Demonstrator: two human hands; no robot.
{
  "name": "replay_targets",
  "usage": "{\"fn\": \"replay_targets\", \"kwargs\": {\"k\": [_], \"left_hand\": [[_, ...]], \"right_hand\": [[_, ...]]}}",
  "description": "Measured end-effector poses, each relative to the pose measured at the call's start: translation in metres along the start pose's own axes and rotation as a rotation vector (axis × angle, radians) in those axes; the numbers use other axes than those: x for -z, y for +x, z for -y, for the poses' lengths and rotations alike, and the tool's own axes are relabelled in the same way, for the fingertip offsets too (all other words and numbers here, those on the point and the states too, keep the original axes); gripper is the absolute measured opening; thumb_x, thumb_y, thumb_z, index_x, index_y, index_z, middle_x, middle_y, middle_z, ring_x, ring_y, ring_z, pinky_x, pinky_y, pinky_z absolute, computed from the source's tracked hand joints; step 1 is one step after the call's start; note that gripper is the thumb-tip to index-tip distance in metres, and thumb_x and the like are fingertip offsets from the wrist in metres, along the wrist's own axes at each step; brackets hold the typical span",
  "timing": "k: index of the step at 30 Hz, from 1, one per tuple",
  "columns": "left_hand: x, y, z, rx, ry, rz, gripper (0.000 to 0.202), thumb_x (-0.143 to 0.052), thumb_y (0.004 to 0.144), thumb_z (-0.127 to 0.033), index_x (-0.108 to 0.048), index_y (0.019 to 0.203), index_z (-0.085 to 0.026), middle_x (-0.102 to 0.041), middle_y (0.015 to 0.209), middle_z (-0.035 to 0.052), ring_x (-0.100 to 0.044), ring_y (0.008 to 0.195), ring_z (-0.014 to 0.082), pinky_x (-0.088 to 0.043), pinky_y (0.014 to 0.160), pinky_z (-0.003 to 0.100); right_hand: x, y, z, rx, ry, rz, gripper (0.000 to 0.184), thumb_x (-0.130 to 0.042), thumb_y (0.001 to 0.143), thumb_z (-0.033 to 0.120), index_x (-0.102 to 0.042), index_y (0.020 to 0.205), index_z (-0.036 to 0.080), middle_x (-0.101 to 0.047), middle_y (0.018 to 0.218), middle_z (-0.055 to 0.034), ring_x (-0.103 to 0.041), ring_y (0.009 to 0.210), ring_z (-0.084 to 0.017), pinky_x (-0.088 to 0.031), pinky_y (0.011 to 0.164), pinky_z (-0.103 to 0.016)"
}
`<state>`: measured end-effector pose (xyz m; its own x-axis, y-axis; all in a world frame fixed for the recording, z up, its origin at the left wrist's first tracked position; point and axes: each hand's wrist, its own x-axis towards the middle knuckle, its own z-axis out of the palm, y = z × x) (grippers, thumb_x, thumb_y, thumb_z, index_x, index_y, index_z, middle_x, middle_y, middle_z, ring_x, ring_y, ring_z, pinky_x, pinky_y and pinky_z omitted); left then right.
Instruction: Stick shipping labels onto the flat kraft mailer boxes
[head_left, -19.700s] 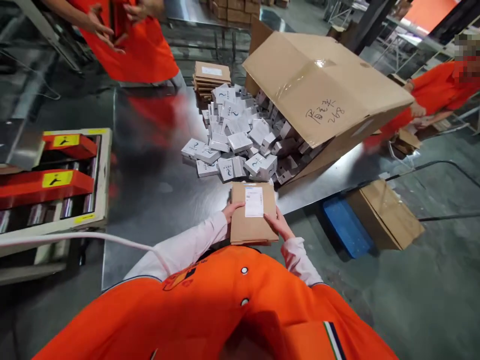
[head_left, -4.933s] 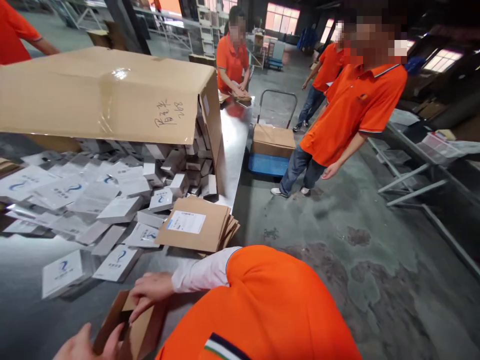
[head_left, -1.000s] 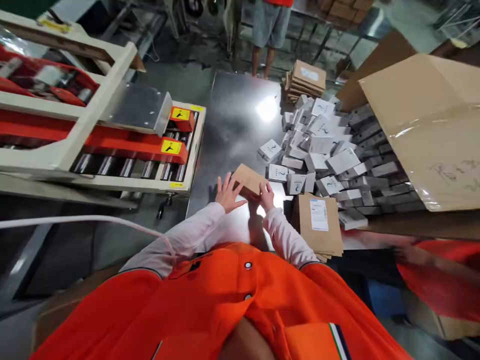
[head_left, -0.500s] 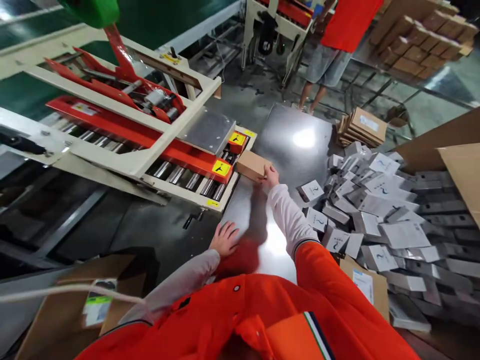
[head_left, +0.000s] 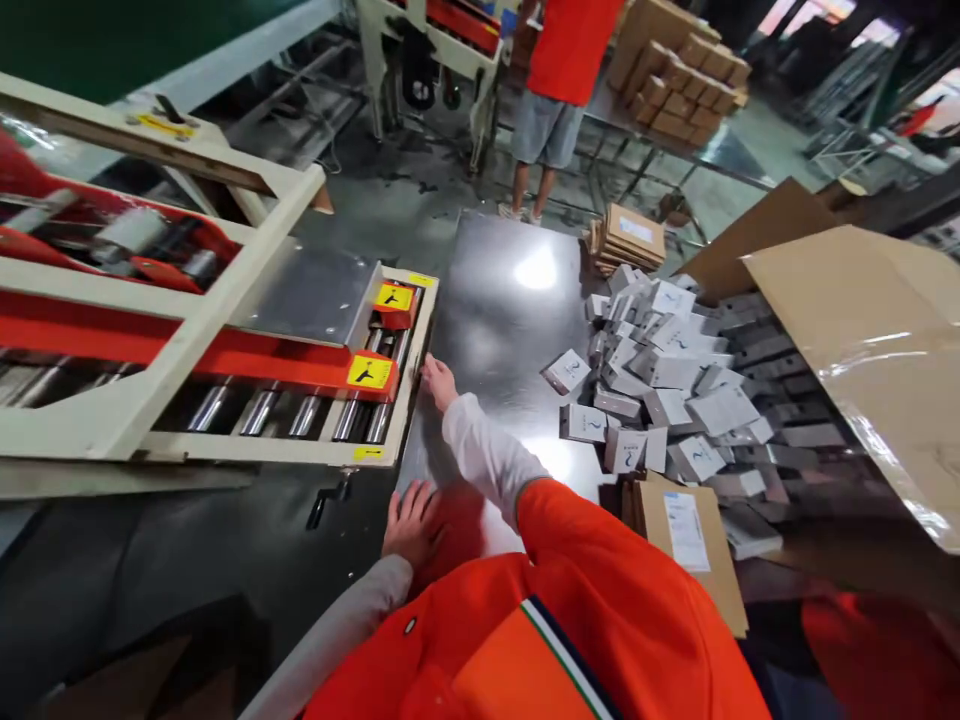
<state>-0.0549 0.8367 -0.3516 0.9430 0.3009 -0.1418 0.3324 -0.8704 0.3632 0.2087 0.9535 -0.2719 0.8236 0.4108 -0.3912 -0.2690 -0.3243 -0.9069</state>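
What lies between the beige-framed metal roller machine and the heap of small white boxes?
In the head view: shiny grey metal tabletop, plus the person's right hand beside the machine, its white sleeve above the tabletop.

White glare spots the metal table [head_left: 491, 310] near centre; windows [head_left: 806, 14] glow at upper right; lower left is dim; lower right blurs; edges look stretched.
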Motion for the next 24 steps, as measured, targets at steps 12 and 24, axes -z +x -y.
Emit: {"fn": "replay_targets", "kwargs": {"k": [12, 24], "left_hand": [[0.017, -0.012, -0.030, 0.044, 0.091, 0.104, 0.062, -0.052, 0.101, -0.039, -0.050, 0.157, -0.011, -0.030, 0.168, 0.0204, -0.020, 0.158, 0.0399, -0.009, 0.126, 0.064], [0.012, -0.029, -0.059, 0.024, 0.276, 0.031, 0.069, -0.048, 0.101, -0.047, -0.048, 0.156, -0.005, -0.033, 0.166, 0.0259, -0.027, 0.155, 0.0414, -0.021, 0.120, 0.067]], "right_hand": [[0.217, -0.321, -0.150, -0.205, -0.148, -0.246, 0.013, -0.071, 0.073, 0.030, -0.067, 0.073, 0.018, -0.066, 0.070, -0.0036, -0.060, 0.074, -0.018, -0.050, 0.074, -0.032], [0.275, -0.380, -0.174, -0.155, -0.078, -0.033, 0.013, -0.074, 0.074, 0.013, -0.072, 0.087, 0.014, -0.063, 0.072, 0.0029, -0.056, 0.067, -0.010, -0.046, 0.072, -0.024]]}}
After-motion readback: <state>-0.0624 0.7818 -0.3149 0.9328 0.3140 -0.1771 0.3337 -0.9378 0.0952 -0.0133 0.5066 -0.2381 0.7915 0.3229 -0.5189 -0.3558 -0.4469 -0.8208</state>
